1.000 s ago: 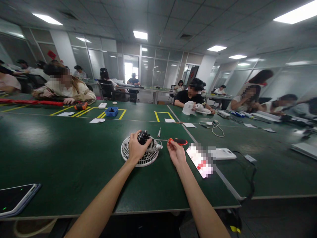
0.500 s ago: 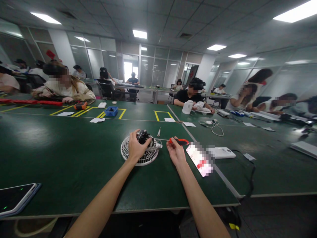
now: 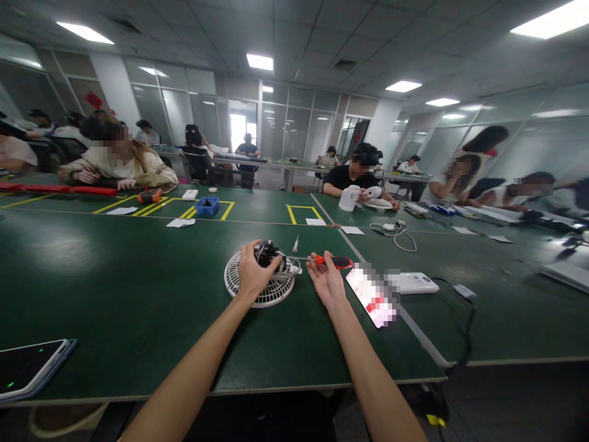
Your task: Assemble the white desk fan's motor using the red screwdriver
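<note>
The left hand (image 3: 252,274) is closed on the black part (image 3: 270,255), thumb at its right side and fingers over its left. The right hand (image 3: 327,282) grips the screwdriver (image 3: 337,262) lightly between thumb and fingertips at the red front of the handle, palm turned up. The shaft points to 9 o'clock, toward the black part; whether its tip touches cannot be told.

The left forearm comes in from 7 o'clock, the right from 5. The black part sits over the round white grille (image 3: 271,293), white wires bunched at its right. The left hand hides some of both.

Taking the grille as the clock's centre, the blue bin (image 3: 207,207) stands at 11 o'clock, with something dark inside, too small to make out. A small pointed piece (image 3: 295,245) lies at 1 o'clock, near the shaft.

The lit phone (image 3: 368,298) lies at 3 o'clock, just beside the right hand and partly blurred out; the white case (image 3: 416,283) is beyond it. The coiled cable (image 3: 399,236) is at 2 o'clock, the dark phone (image 3: 32,368) at 8. Across the table (image 3: 138,294), at 1 o'clock, a person in black (image 3: 352,178) sits behind a white jug-like piece (image 3: 350,198).
</note>
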